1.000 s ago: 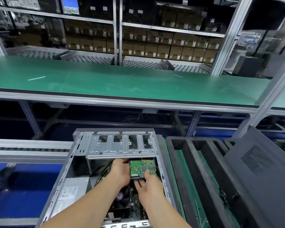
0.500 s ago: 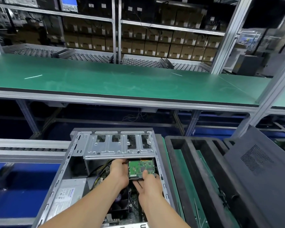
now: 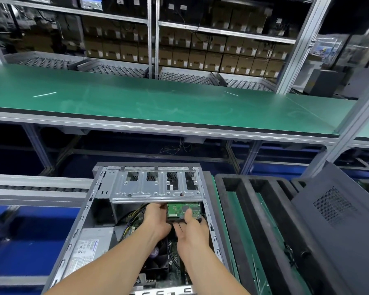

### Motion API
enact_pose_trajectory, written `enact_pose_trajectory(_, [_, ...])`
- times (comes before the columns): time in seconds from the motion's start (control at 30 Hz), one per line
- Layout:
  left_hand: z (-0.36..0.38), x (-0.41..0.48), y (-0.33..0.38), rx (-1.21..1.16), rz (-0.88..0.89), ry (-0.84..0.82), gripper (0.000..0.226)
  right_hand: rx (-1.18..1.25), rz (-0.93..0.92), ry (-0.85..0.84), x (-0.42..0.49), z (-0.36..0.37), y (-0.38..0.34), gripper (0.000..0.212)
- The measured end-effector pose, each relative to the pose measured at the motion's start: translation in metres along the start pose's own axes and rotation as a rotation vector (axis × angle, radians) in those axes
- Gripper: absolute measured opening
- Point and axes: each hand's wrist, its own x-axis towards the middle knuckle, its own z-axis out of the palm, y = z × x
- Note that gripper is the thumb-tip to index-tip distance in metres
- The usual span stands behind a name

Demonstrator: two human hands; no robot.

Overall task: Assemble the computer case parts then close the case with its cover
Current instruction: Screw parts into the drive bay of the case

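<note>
An open case [image 3: 79,226] lies on its side at a factory workstation, its power supply [image 3: 87,250] bedded in the left corner so the interior faces up for fitting. Across the far end spans the metal cage [image 3: 153,189], and just under its near lip a drive [image 3: 183,210] is being offered in, circuit board upward.

The left hand [image 3: 156,220] curls its fingers round the drive's left edge, apparently to steer that side in line with the cage. The right hand [image 3: 192,233] pinches the near edge, thumb on the green board and fingers underneath, probably to carry the weight and supply the push. Both forearms reach in over the fan [image 3: 158,258] and cables [image 3: 134,211], which likely explains the raised grip.

Right of the case stands a black foam tray [image 3: 249,201], its slots seemingly the source of parts. Farther right the dark cover [image 3: 345,241] leans upright, well apart from the case, parked until the inside is done. A green bench [image 3: 179,103] runs behind.

By the look of it, assembly is at mid-stage: the drive is only at the cage mouth, and closing has not yet begun.
</note>
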Motion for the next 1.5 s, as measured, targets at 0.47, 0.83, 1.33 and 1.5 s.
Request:
enact_pose_trajectory(0.47, [0.009, 0.007, 0.003, -0.316, 0.006, -0.132, 0.046, 0.262, 0.171, -0.103, 0.027, 0.025, -0.008, 0.047])
enact_pose_trajectory(0.83, [0.015, -0.003, 0.003, -0.247, -0.077, 0.004, 0.042, 0.175, 0.220, -0.042, 0.016, 0.029, -0.020, 0.045])
enact_pose_trajectory(1.33, [0.025, -0.032, 0.001, -0.166, 0.000, 0.123, 0.039, -0.121, 0.291, -0.115, -0.031, 0.022, -0.046, 0.039])
enact_pose_trajectory(1.5, [0.053, -0.063, -0.016, -0.088, -0.024, 0.234, 0.022, -0.251, 0.256, -0.259, -0.041, 0.018, -0.063, 0.013])
